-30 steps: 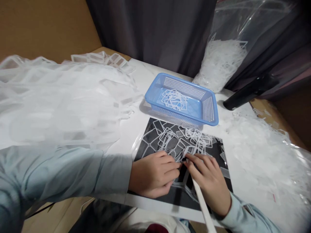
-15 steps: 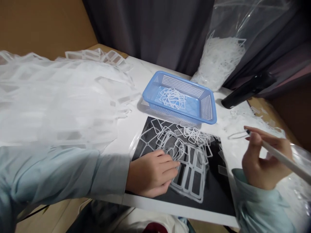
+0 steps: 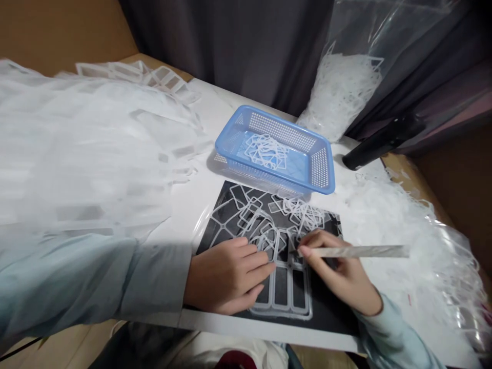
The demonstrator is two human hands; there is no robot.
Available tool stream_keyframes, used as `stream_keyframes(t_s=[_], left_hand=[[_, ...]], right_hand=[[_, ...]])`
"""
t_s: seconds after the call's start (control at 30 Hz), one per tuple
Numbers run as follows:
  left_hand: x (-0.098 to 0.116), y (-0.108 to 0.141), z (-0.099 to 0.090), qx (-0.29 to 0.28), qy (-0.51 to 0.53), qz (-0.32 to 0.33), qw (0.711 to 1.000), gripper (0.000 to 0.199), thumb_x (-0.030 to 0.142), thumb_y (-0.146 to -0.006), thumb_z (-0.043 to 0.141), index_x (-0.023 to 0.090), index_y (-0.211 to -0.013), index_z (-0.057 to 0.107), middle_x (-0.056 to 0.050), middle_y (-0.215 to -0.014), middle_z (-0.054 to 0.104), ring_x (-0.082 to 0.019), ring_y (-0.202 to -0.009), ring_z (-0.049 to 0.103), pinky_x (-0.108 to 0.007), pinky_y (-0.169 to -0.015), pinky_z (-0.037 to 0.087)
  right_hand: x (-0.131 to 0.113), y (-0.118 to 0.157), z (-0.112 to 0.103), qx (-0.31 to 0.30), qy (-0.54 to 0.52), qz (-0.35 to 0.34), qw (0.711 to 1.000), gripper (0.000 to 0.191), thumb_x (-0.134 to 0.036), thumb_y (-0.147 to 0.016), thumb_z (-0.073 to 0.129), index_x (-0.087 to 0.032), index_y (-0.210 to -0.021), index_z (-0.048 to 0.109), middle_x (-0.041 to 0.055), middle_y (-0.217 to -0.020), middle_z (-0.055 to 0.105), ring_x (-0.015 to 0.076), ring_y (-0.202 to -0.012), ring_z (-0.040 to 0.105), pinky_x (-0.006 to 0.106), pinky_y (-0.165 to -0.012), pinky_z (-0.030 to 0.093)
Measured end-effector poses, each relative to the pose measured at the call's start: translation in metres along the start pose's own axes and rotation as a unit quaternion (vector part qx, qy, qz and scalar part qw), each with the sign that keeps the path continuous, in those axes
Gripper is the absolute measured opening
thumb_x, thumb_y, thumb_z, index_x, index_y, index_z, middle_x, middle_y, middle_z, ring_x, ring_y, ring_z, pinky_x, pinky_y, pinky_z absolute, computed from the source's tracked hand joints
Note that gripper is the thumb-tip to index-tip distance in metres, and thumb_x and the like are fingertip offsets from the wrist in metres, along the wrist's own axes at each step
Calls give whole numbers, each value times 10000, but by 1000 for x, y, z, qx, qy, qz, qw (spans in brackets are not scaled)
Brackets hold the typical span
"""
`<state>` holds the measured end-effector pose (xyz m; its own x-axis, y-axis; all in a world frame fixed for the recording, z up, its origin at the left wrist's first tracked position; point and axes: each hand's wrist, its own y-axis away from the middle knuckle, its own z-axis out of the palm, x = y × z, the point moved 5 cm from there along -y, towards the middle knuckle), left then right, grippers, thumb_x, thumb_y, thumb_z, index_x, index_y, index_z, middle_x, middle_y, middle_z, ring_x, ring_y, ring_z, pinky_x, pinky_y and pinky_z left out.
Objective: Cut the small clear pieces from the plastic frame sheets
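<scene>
My left hand (image 3: 232, 274) lies palm down on the left part of a translucent plastic frame sheet (image 3: 282, 307) with several long windows, its fingers stretched out. The sheet rests on a black mat (image 3: 330, 312). In my right hand (image 3: 344, 277) is a slim, pale, pen-shaped tool (image 3: 361, 251), gripped between thumb and fingers. Its thin dark tip touches or hovers just over the sheet near the middle bars; which, I cannot tell, nor its exact kind. Loose thin white rectangular frames (image 3: 303, 211) lie tangled on the mat's far side.
Beyond the mat stands a blue perforated basket (image 3: 321, 169) holding white thin frames. A large pile of translucent sheets (image 3: 96, 154) covers the left side. On the right are heaped white scraps (image 3: 407, 225), a black cylinder (image 3: 372, 148) and a clear bag (image 3: 342, 87) of white pieces.
My right hand has moved left from over the scrap heap to the frame sheet, bringing the tool's tip with it. A thin loop was by the tip before. My left hand stays on the sheet.
</scene>
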<state>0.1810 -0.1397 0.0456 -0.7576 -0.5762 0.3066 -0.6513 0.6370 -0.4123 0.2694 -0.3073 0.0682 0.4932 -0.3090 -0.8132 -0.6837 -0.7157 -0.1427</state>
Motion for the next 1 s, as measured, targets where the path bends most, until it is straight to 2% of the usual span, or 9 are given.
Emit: stream_keyframes(t_s=[0.1,0.4,0.63,0.73,0.8,0.9,1.0], left_hand=[[0,-1,1,-6,-6,-4,1000,279,190,-906,495,84,-1148,583,-60,-886,615,-173,-743,502,-355,-641,342],[-2,0,1,-2,-8,-1,1000,240,186,-901,509,79,-1095,601,-42,-854,576,-168,-728,476,-358,-633,327],[-1,-2,0,-11,-22,-1,1000,196,186,-905,495,105,-1042,610,-42,-828,559,-165,-706,453,-360,-622,329],[0,-2,-2,0,-21,6,1000,204,176,-905,490,95,-1043,617,-43,-810,558,-167,-696,445,-362,-621,331],[0,-2,-2,9,-19,12,1000,218,170,-902,495,80,-1055,621,-46,-801,566,-167,-690,443,-362,-621,336],[1,0,-1,15,-14,16,1000,246,171,-901,511,59,-1093,616,-47,-800,587,-166,-688,452,-359,-625,343],[0,1,1,12,-8,16,1000,250,178,-906,511,60,-1100,615,-38,-764,582,-168,-682,462,-357,-624,346]], right_hand=[[-5,2,20,-62,-25,-5,998,164,-153,-968,544,-167,-805,548,40,-824,599,158,-779,595,296,-705,468],[-5,3,25,-61,-16,-1,998,141,-160,-979,530,-170,-840,558,53,-847,618,168,-803,609,302,-724,483],[-10,5,28,-76,41,-46,995,132,-147,-984,499,-171,-862,542,64,-865,620,186,-825,601,333,-771,500],[-18,12,35,-66,123,-106,984,93,-83,-966,499,-141,-940,567,101,-953,619,200,-891,590,343,-805,504],[-22,20,42,-55,207,-143,966,103,-66,-963,500,-119,-965,589,131,-1024,619,223,-940,575,374,-840,498],[-25,30,50,-40,303,-164,938,128,-92,-980,484,-101,-972,611,158,-1129,621,281,-1036,547,440,-886,472],[-23,32,51,-25,355,-165,920,161,-102,-994,452,-88,-996,612,178,-1203,620,331,-1085,533,481,-867,467]])
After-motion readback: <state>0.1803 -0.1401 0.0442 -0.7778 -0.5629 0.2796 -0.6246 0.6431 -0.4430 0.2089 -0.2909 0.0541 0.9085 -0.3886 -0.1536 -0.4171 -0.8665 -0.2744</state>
